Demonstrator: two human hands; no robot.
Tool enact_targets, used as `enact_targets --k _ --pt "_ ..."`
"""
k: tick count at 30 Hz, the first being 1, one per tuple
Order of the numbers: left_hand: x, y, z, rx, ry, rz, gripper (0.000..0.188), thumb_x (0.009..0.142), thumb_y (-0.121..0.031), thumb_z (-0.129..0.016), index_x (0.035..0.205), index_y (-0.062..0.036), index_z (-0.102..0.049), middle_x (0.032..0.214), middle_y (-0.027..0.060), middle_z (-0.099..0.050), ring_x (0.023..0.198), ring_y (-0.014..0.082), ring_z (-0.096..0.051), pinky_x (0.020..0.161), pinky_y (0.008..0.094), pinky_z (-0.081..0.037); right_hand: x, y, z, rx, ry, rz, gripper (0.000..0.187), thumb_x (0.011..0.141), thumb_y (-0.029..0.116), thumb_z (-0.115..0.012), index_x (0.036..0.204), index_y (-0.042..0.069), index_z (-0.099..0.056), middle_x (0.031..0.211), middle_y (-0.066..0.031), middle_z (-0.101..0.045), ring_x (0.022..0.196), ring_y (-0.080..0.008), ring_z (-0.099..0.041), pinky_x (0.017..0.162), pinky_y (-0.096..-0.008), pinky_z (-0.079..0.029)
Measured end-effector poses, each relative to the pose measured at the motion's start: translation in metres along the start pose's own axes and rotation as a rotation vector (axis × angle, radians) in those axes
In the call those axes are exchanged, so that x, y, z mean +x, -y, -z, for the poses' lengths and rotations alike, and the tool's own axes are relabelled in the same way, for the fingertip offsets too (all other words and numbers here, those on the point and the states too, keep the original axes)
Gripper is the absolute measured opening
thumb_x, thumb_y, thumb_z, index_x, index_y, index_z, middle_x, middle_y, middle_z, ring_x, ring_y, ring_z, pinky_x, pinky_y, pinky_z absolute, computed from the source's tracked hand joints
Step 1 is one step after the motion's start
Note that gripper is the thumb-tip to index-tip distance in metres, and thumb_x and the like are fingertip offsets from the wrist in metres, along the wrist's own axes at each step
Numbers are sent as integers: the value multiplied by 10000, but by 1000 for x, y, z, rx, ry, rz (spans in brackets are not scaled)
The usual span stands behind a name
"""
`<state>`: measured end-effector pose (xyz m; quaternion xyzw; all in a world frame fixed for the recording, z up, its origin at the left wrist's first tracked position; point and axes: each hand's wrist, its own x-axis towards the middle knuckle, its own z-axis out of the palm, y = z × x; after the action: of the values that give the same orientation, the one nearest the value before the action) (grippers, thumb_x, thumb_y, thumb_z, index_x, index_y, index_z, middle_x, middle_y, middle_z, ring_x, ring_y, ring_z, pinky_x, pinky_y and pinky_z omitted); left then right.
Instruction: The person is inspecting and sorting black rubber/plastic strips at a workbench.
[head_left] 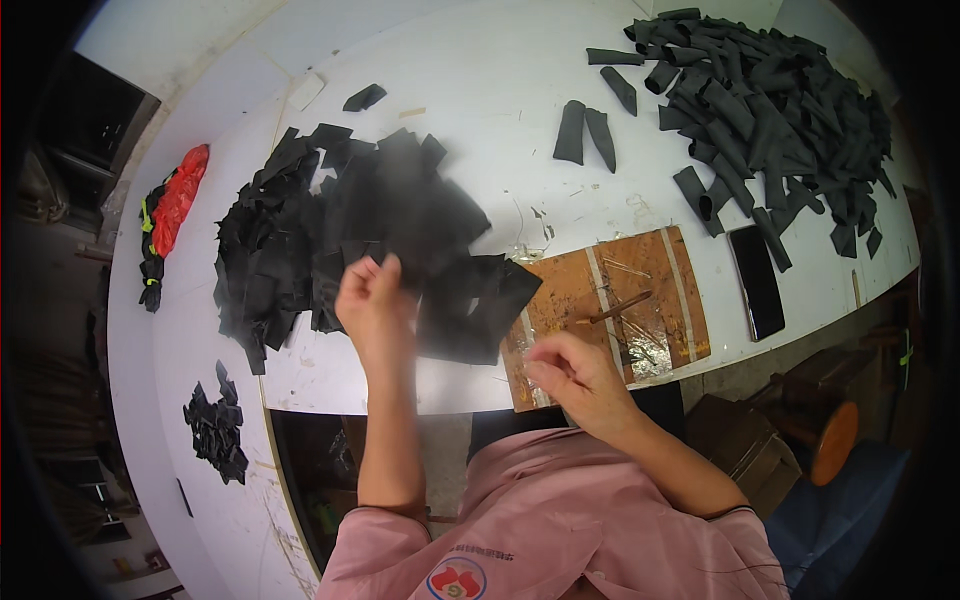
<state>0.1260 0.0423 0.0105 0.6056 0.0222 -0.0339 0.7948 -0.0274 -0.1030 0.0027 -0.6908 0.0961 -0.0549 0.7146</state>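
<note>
Lettered shirt (pixel 560 510), round emblem (pixel 457 579), perhaps cloth pieces (pixel 275 240)

Workshop, judging by white table (pixel 490 110) carrying a scarred wooden board (pixel 575 280), flat black pieces (pixel 265 240) heaped left of the board, dark tube-like pieces (pixel 735 110) piled to its right.

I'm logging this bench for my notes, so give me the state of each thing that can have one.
Left hand: fingers bunched, blurred; holding unclear
Right hand: fingers curled; holding unclear
Black flat pieces: loosely heaped
Black tubes: mostly heaped, a few apart
Phone: face up, screen dark
Brown board: lying flat, marked
Brown stick: lying on the board
Red plastic: crumpled
</note>
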Motion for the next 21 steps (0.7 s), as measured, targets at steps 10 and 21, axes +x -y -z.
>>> enact_targets --k 10,21 --pt "-106 37 -14 -16 40 297 96 809 -59 -577 868 -58 -502 665 -13 -479 462 51 -385 405 187 -300 16 -2 -22 -29 -308 146 100 709 85 -650 715 -5 -606 656 -67 -518 564 -177 -522 499 -269 -391" --pt "-119 2 -19 27 205 220 212 825 -199 -557 891 2 -537 750 54 -562 534 78 -472 457 183 -358 5 -8 -1 -615 -394 477 151 653 25 -694 689 -27 -557 661 -95 -518 540 -203 -507 479 -291 -397"
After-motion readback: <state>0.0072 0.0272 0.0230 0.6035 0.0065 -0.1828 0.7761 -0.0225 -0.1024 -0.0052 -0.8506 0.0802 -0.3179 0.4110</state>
